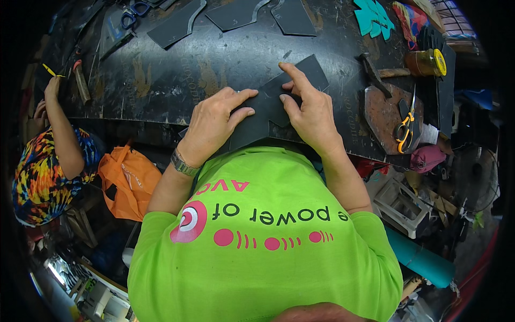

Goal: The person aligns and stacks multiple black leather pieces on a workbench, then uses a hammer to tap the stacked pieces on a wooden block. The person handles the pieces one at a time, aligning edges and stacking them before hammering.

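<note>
Dark, flat cut sheet pieces (251, 124) lie at the table's near edge, right in front of my body. They seem to overlap, and one corner points up to the far right. On the left side of the sheet rests my left hand (214, 121), its index finger and thumb stretched apart over the surface. My right hand (312, 110) lies on the right side, with the index finger reaching along the far edge and the thumb apart from it on the sheet. Neither hand visibly grasps anything. The undersides of my palms are hidden.
Right of my hands are a hammer (374, 75), a lidded jar (426, 62) and yellow-handled scissors (405, 129) on a brown board (378, 121). Black cut pieces (179, 24) and teal pieces (374, 20) lie far off. A co-worker's arm (63, 129) and an orange bag (129, 180) are left.
</note>
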The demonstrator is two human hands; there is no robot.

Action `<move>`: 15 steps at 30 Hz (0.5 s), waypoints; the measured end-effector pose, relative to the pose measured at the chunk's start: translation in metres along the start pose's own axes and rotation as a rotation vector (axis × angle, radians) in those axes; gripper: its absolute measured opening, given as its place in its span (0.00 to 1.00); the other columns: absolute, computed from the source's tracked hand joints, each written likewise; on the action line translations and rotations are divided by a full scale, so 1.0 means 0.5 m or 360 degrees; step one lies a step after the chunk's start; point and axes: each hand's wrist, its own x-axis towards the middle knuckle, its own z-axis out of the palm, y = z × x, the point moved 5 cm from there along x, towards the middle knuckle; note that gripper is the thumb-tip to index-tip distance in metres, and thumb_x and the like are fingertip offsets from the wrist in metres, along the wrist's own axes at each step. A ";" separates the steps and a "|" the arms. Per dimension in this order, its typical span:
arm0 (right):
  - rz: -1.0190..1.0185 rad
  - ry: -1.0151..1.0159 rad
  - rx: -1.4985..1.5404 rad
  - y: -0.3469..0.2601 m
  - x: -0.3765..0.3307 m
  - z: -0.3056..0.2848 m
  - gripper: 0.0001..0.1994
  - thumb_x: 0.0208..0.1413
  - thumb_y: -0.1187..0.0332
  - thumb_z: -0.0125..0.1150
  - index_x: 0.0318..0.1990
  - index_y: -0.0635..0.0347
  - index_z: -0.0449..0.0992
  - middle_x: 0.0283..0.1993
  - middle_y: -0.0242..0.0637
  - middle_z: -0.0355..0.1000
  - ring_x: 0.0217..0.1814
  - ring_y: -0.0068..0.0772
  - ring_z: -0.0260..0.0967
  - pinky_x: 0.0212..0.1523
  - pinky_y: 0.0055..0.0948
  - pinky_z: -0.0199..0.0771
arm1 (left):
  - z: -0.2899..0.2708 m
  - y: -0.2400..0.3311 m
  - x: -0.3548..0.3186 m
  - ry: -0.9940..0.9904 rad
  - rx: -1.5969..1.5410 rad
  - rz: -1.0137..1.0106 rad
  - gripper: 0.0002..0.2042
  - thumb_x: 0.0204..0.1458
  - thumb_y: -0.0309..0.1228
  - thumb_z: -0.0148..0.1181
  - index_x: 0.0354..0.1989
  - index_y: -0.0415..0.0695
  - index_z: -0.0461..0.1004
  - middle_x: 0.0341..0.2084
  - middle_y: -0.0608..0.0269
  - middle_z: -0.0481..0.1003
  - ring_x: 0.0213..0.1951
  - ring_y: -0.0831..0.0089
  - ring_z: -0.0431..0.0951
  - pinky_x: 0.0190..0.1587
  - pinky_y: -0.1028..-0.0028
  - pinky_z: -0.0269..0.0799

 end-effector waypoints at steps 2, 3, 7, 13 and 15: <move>-0.0011 0.0010 -0.0018 -0.001 0.000 -0.001 0.31 0.55 0.77 0.65 0.68 0.46 0.69 0.43 0.46 0.81 0.47 0.45 0.82 0.48 0.35 0.79 | 0.001 0.001 0.001 -0.0023 0.0031 -0.0003 0.17 0.55 0.34 0.67 0.53 0.48 0.80 0.32 0.57 0.77 0.34 0.57 0.81 0.39 0.63 0.77; -0.0019 0.0013 -0.0012 0.000 0.001 -0.002 0.31 0.55 0.77 0.65 0.67 0.46 0.69 0.43 0.46 0.81 0.47 0.45 0.82 0.48 0.35 0.79 | 0.002 0.001 0.003 -0.0012 0.0027 0.0010 0.17 0.55 0.34 0.67 0.53 0.48 0.80 0.32 0.57 0.77 0.34 0.57 0.81 0.39 0.63 0.77; -0.0014 0.0013 -0.0017 0.001 0.000 0.000 0.30 0.55 0.77 0.65 0.67 0.46 0.70 0.43 0.46 0.81 0.46 0.44 0.82 0.48 0.35 0.79 | 0.001 0.004 0.003 -0.0034 0.0039 0.0016 0.16 0.56 0.34 0.67 0.53 0.48 0.80 0.33 0.57 0.76 0.35 0.57 0.81 0.39 0.63 0.77; -0.0061 0.0053 -0.0011 0.002 0.001 0.005 0.31 0.54 0.78 0.65 0.67 0.47 0.70 0.45 0.47 0.81 0.45 0.43 0.82 0.47 0.35 0.80 | -0.001 0.006 0.006 -0.0059 0.0081 0.0032 0.16 0.56 0.34 0.66 0.53 0.47 0.79 0.34 0.58 0.76 0.35 0.57 0.81 0.39 0.63 0.77; -0.0074 0.0061 -0.0012 0.002 0.000 0.005 0.31 0.54 0.78 0.65 0.67 0.47 0.70 0.45 0.47 0.81 0.44 0.43 0.82 0.47 0.35 0.80 | -0.001 0.008 0.004 -0.0055 0.0094 0.0034 0.16 0.56 0.34 0.66 0.53 0.47 0.79 0.33 0.58 0.75 0.35 0.58 0.81 0.39 0.63 0.77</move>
